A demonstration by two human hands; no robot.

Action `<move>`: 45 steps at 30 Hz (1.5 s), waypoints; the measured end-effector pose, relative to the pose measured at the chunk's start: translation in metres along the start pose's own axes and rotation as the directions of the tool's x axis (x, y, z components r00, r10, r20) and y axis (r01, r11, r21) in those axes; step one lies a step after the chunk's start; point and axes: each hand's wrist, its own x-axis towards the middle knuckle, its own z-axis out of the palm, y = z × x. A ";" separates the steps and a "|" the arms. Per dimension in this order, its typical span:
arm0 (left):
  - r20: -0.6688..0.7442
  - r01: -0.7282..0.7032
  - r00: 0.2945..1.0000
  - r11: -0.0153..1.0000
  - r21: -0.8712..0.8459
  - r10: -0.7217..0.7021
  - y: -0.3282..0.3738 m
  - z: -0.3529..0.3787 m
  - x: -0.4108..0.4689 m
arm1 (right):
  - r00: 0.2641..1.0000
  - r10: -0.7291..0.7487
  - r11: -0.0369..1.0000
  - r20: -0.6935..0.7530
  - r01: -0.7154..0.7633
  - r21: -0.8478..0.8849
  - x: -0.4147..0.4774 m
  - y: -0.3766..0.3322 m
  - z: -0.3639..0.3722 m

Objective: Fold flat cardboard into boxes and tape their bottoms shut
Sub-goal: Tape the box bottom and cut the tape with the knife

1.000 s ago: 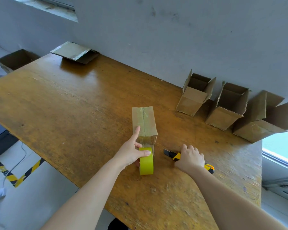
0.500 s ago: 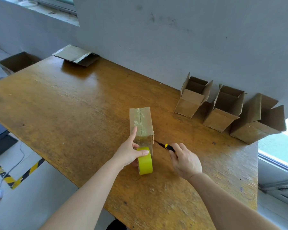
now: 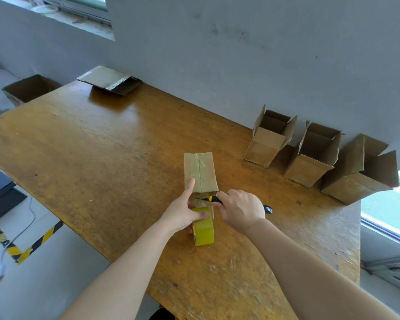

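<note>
Furthest left, past the table's far corner, stands an open-topped brown cardboard carton (image 3: 30, 88), and on the floor below lies a yellow-and-black striped floor marking (image 3: 39, 241). The worn orange-brown wooden table (image 3: 102, 158) fills the middle of the view. At its far left edge, against the grey wall (image 3: 240, 54), rests a small stack of flattened brown cardboard (image 3: 109, 80). Toward the table's near middle the left hand (image 3: 183, 213) holds a roll of yellow tape (image 3: 203, 232) standing on its edge, the thumb curled over the top of the roll. Its index finger is stretched forward and lies on the near left corner of a small brown cardboard box (image 3: 200, 172). This box sits on the table with its taped face up. A strip of clear tape runs along the centre seam, and the box's near end is just beyond the roll. At that near end, just above the roll, is the dark blade of a yellow-and-black utility knife (image 3: 214, 199). The right hand (image 3: 240, 210) grips the knife with the fingers wrapped round the handle, whose black tail end sticks out behind the hand. Further right, well apart from the hands, a row of three open brown cardboard boxes (image 3: 307, 167) stands along the wall. Their top flaps are raised, and the rightmost box is close to the table's right edge.
</note>
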 end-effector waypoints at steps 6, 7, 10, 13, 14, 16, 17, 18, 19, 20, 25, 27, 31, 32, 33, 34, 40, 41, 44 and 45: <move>0.007 -0.011 1.000 1.000 0.026 0.011 0.001 -0.001 0.000 | 0.998 -0.050 0.998 0.035 0.052 -0.044 0.004 0.000 -0.003; 0.009 -0.012 1.000 1.000 0.025 0.011 0.001 -0.001 -0.001 | 0.998 -0.054 0.997 0.040 0.056 -0.053 0.005 0.000 -0.003; 0.007 -0.010 1.000 0.999 0.032 0.010 0.001 -0.001 0.000 | 0.996 -0.063 0.993 0.056 0.069 -0.095 0.009 -0.001 -0.006; 0.010 -0.009 1.000 0.999 0.038 0.008 0.001 -0.001 0.001 | 0.994 -0.074 0.986 0.080 0.085 -0.145 0.011 -0.003 -0.009; 0.013 -0.009 1.000 0.999 0.033 0.008 0.001 -0.001 0.001 | 0.994 -0.075 0.982 0.082 0.088 -0.165 0.012 -0.005 -0.010; 0.017 -0.014 1.000 1.000 0.021 0.013 0.002 0.000 0.002 | 0.993 -0.078 0.971 0.092 0.097 -0.219 0.015 -0.009 -0.012; 0.016 -0.019 1.000 1.000 0.022 0.019 0.002 0.000 0.002 | 0.991 -0.077 0.963 0.107 0.101 -0.248 0.017 -0.012 -0.012; 0.013 -0.027 1.000 0.999 0.034 0.027 0.003 0.000 0.002 | 0.988 -0.068 0.953 0.138 0.105 -0.285 0.018 -0.014 -0.012; 0.017 -0.034 0.999 0.998 0.053 0.033 0.003 0.000 0.002 | 0.982 -0.047 0.941 0.183 0.105 -0.322 0.019 -0.014 -0.011; 0.027 -0.036 0.999 0.997 0.070 0.035 0.003 -0.001 0.002 | 0.973 -0.010 0.933 0.231 0.092 -0.348 0.017 -0.012 -0.009; 0.024 -0.012 1.000 0.999 0.034 0.011 0.000 -0.005 0.001 | 0.980 0.094 0.974 0.177 -0.053 -0.221 0.003 0.011 0.010; 0.015 -0.031 0.999 0.997 0.075 0.030 -0.001 -0.003 0.002 | 0.982 0.119 0.984 0.144 -0.097 -0.148 -0.002 0.016 0.018; 0.015 -0.071 0.997 0.987 0.142 0.070 -0.004 0.001 0.001 | 0.949 0.221 0.973 0.224 -0.197 -0.122 -0.018 0.023 0.033; 0.020 -0.081 0.997 0.988 0.134 0.079 -0.005 0.001 0.000 | 0.930 0.256 0.966 0.264 -0.232 -0.118 -0.022 0.026 0.037; 0.022 -0.091 0.996 0.988 0.126 0.089 -0.005 0.002 0.000 | 0.911 0.285 0.958 0.298 -0.261 -0.118 -0.025 0.027 0.040; 0.022 -0.100 0.995 0.987 0.124 0.098 -0.005 0.001 -0.001 | 0.895 0.311 0.950 0.319 -0.287 -0.122 -0.027 0.028 0.043; 0.022 -0.179 0.984 0.965 0.191 0.178 -0.008 -0.007 -0.006 | 0.918 0.396 0.902 0.005 -0.390 0.186 -0.007 0.010 0.027; 0.021 -0.200 0.980 0.956 0.216 0.200 -0.009 -0.010 -0.007 | 0.929 0.360 0.909 -0.090 -0.327 0.258 0.002 0.004 0.021; 0.019 -0.246 0.967 0.919 0.309 0.252 -0.012 -0.024 -0.012 | 0.967 0.178 0.955 -0.184 -0.124 0.271 0.032 -0.013 0.009; 0.017 -0.249 0.966 0.911 0.329 0.258 -0.013 -0.028 -0.014 | 0.980 0.135 0.962 -0.147 -0.095 0.254 0.040 -0.019 0.007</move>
